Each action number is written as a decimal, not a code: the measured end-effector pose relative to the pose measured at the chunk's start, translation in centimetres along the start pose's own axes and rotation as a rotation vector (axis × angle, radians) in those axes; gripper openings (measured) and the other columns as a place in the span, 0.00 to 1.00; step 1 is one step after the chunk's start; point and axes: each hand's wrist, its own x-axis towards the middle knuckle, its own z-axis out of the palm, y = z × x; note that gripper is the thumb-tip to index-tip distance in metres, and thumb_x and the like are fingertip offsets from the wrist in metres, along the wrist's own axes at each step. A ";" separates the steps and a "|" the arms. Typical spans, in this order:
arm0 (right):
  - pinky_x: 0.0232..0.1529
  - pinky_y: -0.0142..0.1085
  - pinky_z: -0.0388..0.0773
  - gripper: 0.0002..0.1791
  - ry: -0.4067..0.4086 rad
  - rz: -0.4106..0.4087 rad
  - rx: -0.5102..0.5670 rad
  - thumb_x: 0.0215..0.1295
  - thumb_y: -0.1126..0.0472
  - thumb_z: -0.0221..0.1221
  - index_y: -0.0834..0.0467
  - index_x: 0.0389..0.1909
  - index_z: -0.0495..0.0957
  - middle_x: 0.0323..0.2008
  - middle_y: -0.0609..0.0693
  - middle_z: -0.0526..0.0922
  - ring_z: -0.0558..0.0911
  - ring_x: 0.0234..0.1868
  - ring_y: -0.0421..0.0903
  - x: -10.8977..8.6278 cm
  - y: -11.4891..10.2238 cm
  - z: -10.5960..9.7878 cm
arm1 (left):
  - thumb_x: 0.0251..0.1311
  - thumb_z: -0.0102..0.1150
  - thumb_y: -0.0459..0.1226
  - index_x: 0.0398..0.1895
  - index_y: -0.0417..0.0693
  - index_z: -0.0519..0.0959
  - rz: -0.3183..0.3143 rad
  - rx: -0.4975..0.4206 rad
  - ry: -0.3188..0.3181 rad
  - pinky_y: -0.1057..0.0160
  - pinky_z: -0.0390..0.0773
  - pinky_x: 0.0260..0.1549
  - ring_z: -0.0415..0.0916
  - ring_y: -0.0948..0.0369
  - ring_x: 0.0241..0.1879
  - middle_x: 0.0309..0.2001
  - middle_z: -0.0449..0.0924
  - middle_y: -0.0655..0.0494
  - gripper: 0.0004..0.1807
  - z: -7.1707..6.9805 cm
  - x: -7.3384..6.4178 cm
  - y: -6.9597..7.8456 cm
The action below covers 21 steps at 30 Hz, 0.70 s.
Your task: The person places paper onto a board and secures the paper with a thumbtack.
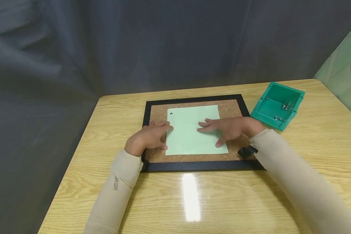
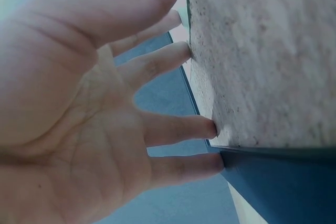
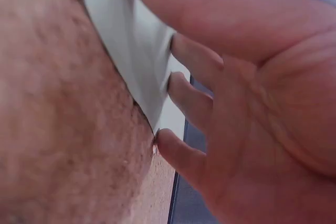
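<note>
A sheet of pale green paper [image 1: 193, 143] lies on a cork board [image 1: 158, 157] with a black frame. Near its top left corner sits a small dark pushpin [image 1: 171, 113]. My left hand [image 1: 150, 136] rests at the paper's left edge with fingers spread; in the left wrist view its fingertips [image 2: 207, 128] touch the cork and the frame. On the right part of the sheet, my right hand [image 1: 229, 128] presses with fingers apart. The right wrist view shows those fingertips [image 3: 177, 83] on the paper, the thumb by its edge.
A teal plastic bin [image 1: 269, 112] stands tilted right of the board, with several small shiny pins [image 1: 285, 106] inside. The wooden table [image 1: 222, 198] carries everything. Behind it hangs a dark curtain [image 1: 175, 48]. A black strap piece [image 1: 247, 151] sits by the right cuff.
</note>
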 end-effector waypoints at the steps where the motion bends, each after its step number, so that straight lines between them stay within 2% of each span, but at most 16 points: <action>1: 0.75 0.65 0.38 0.46 -0.005 -0.010 0.002 0.61 0.52 0.66 0.49 0.78 0.55 0.81 0.52 0.41 0.33 0.81 0.61 -0.2 -0.1 0.2 | 0.59 0.67 0.48 0.79 0.62 0.55 0.001 0.001 0.001 0.35 0.46 0.74 0.33 0.36 0.79 0.82 0.43 0.58 0.46 0.0 0.0 0.0; 5: 0.75 0.67 0.37 0.38 -0.012 -0.043 0.018 0.65 0.53 0.64 0.49 0.75 0.62 0.80 0.50 0.48 0.37 0.81 0.61 -0.8 -0.5 1.1 | 0.58 0.67 0.48 0.79 0.62 0.55 0.002 -0.005 0.001 0.35 0.45 0.74 0.32 0.36 0.79 0.82 0.42 0.58 0.47 0.3 0.0 0.0; 8: 0.75 0.67 0.36 0.37 0.000 -0.043 0.024 0.65 0.50 0.64 0.48 0.74 0.64 0.79 0.49 0.51 0.39 0.81 0.60 -1.3 -1.0 1.8 | 0.58 0.67 0.48 0.79 0.61 0.55 -0.002 -0.011 0.003 0.35 0.46 0.74 0.32 0.36 0.79 0.82 0.42 0.58 0.47 0.3 -0.1 0.2; 12: 0.75 0.67 0.38 0.40 0.035 -0.025 0.009 0.63 0.49 0.65 0.46 0.75 0.63 0.80 0.49 0.51 0.43 0.81 0.60 -2.1 -1.5 2.6 | 0.58 0.67 0.47 0.79 0.60 0.55 -0.006 0.003 0.009 0.34 0.47 0.74 0.33 0.36 0.79 0.82 0.43 0.58 0.47 0.2 -0.1 0.7; 16: 0.74 0.67 0.41 0.42 0.065 -0.049 -0.018 0.59 0.50 0.69 0.46 0.75 0.63 0.80 0.50 0.52 0.45 0.80 0.61 -2.6 -1.8 3.0 | 0.58 0.67 0.47 0.79 0.60 0.55 -0.012 0.027 0.015 0.33 0.48 0.73 0.36 0.36 0.78 0.81 0.44 0.57 0.46 0.1 -0.1 1.1; 19: 0.73 0.69 0.40 0.45 0.060 -0.078 -0.019 0.55 0.49 0.72 0.47 0.74 0.64 0.80 0.52 0.52 0.44 0.80 0.62 -2.7 -1.7 3.2 | 0.59 0.68 0.43 0.77 0.60 0.59 -0.004 0.060 0.029 0.34 0.51 0.73 0.43 0.37 0.78 0.81 0.48 0.55 0.43 0.3 -0.2 1.7; 21: 0.72 0.70 0.38 0.48 0.049 -0.091 -0.012 0.52 0.47 0.73 0.48 0.74 0.64 0.80 0.53 0.52 0.43 0.80 0.62 -2.7 -1.6 3.3 | 0.61 0.68 0.37 0.76 0.61 0.63 0.016 0.099 0.033 0.36 0.55 0.72 0.49 0.39 0.77 0.79 0.52 0.54 0.40 0.5 -0.3 2.4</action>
